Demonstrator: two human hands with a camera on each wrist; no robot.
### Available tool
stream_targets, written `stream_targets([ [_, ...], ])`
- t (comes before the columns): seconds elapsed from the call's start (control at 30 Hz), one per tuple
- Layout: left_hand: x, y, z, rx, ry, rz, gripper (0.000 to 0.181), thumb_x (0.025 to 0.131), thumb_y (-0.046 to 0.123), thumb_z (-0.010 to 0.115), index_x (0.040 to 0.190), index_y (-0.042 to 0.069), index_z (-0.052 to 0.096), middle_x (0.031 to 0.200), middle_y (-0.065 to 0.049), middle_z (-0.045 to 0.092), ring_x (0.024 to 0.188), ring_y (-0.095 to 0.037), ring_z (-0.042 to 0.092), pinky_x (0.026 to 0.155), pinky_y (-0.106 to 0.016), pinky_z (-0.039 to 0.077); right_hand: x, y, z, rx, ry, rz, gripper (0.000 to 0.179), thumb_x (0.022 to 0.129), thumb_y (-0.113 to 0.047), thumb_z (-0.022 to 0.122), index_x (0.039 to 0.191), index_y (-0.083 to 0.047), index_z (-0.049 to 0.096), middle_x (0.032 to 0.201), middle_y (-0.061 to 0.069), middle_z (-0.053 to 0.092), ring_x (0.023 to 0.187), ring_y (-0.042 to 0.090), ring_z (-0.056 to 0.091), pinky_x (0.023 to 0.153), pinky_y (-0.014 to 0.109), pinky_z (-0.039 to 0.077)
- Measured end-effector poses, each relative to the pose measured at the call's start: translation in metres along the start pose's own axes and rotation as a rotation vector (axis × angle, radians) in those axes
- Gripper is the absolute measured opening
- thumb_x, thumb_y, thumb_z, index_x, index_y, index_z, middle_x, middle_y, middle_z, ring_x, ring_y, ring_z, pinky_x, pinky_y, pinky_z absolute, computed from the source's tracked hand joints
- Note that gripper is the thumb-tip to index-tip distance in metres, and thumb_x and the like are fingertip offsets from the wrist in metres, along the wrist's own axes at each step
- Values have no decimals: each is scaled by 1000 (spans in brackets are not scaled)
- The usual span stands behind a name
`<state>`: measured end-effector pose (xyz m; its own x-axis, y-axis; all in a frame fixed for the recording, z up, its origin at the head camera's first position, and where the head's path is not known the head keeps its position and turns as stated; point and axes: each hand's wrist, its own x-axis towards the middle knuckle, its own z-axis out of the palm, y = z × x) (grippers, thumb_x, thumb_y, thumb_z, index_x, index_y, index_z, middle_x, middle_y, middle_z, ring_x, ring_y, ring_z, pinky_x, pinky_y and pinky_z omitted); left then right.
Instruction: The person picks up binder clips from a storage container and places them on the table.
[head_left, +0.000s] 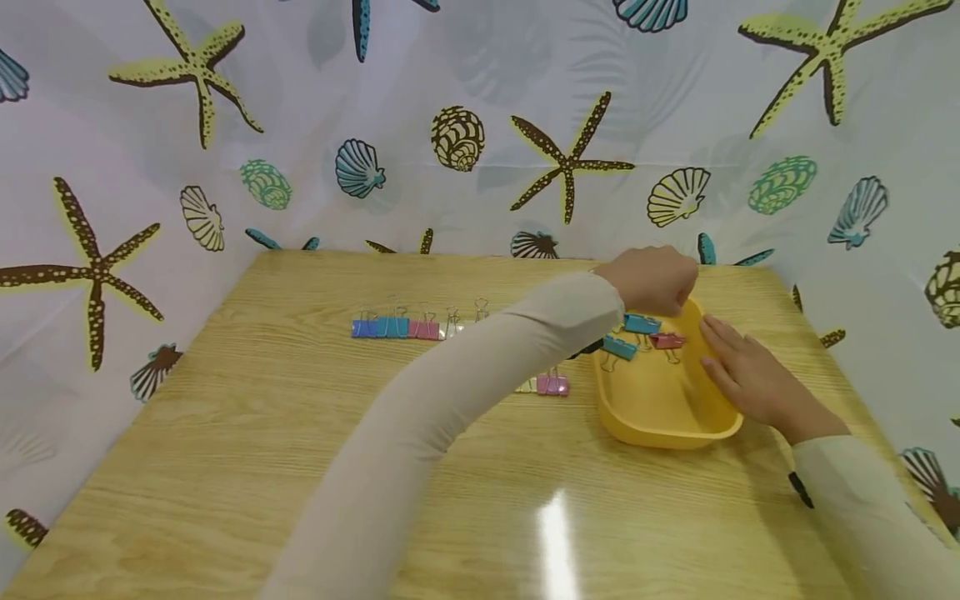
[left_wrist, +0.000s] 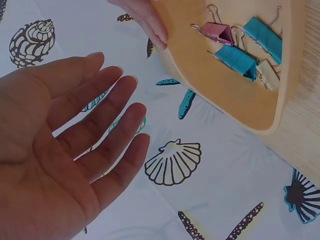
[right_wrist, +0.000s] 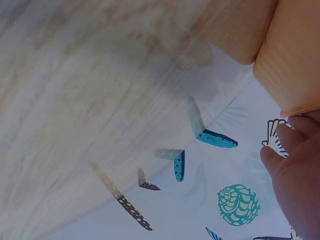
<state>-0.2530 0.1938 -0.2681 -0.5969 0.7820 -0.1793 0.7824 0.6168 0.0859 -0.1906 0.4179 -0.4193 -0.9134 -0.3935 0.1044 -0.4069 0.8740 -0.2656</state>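
Note:
A yellow plastic tub [head_left: 652,408] stands on the table's right side with several binder clips in its far end. Among them are a teal clip [head_left: 642,323], another teal clip [left_wrist: 235,61], a pink clip [head_left: 667,341] and a cream clip [left_wrist: 268,75]. Over the tub's far end is my left hand [head_left: 651,279]; in the left wrist view its fingers are spread and loosely bent, holding nothing. My right hand [head_left: 753,375] rests against the tub's right rim, fingers fairly straight. Only part of it shows in the right wrist view.
Left of the tub, a row of binder clips lies on the wooden table [head_left: 285,433]: a blue clip [head_left: 364,328], a teal clip [head_left: 392,327], a pink clip [head_left: 423,330] and others. Nearer is a second pink clip [head_left: 552,385]. My left sleeve hides part of both rows. Patterned cloth [head_left: 420,100] surrounds the table.

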Motion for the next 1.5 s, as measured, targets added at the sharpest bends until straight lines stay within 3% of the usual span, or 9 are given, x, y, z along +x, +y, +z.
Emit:
stream_targets([
  [0.27, 23, 6, 25, 77, -128, -109, 28, 92, 27, 64, 119, 22, 58, 111, 9, 63, 97, -8, 59, 85, -22, 47, 3, -4, 6, -16, 4, -3, 58, 104, -23, 41, 149, 7, 20, 154, 27, 17, 140, 45, 21, 112, 60, 8],
  [0.5, 26, 5, 40, 150, -113, -199, 27, 98, 24, 53, 124, 28, 58, 115, 11, 62, 94, -7, 58, 83, -26, 49, 1, -6, 1, -57, -19, 9, 58, 105, -26, 38, 148, 9, 21, 154, 27, 18, 140, 44, 21, 111, 61, 11],
  [0.63, 25, 6, 38, 109, -93, -278, 21, 101, 25, 45, 113, 27, 62, 103, 10, 64, 80, -8, 55, 73, -25, 46, 0, -5, -4, -73, -38, 21, 59, 105, -28, 36, 148, 9, 19, 155, 26, 16, 141, 43, 19, 112, 61, 9],
  [0.73, 25, 7, 36, 54, -140, -322, 14, 99, 23, 50, 100, 24, 64, 94, 8, 61, 73, -9, 49, 65, -24, 41, -1, -4, -4, -69, -47, 31, 59, 105, -28, 36, 149, 9, 19, 155, 26, 15, 141, 43, 18, 112, 61, 8],
  [0.9, 29, 2, 39, 12, -244, -332, 11, 95, 22, 57, 101, 25, 66, 110, 9, 59, 82, -8, 45, 68, -23, 38, -3, -3, -2, -58, -50, 34, 59, 105, -26, 37, 149, 8, 18, 155, 26, 14, 141, 43, 19, 112, 60, 8],
  [1.0, 31, -2, 44, -19, -236, -346, 15, 96, 23, 56, 104, 25, 68, 119, 9, 58, 87, -8, 46, 70, -23, 39, -2, -4, -3, -56, -46, 30, 59, 105, -26, 38, 149, 8, 18, 155, 26, 14, 140, 44, 21, 112, 60, 8],
  [1.2, 26, 0, 48, -155, -178, -408, 20, 99, 22, 49, 87, 19, 65, 107, 4, 59, 74, -11, 42, 60, -24, 35, -1, -6, -6, -54, -66, 44, 60, 105, -26, 37, 149, 7, 16, 156, 26, 13, 140, 44, 21, 112, 60, 8],
  [1.4, 28, 8, 44, -294, -221, -554, 25, 102, 29, 45, 116, 25, 65, 127, 12, 56, 94, -6, 52, 77, -20, 44, -1, -6, -6, -59, -68, 50, 60, 105, -27, 37, 150, 7, 16, 156, 26, 13, 140, 44, 21, 111, 61, 11],
  [1.5, 32, 8, 47, -248, -253, -523, 29, 102, 30, 46, 127, 27, 61, 133, 14, 53, 108, -3, 51, 90, -19, 42, -2, -6, -7, -56, -69, 59, 60, 105, -27, 37, 150, 7, 16, 156, 25, 13, 140, 44, 21, 111, 61, 11],
])
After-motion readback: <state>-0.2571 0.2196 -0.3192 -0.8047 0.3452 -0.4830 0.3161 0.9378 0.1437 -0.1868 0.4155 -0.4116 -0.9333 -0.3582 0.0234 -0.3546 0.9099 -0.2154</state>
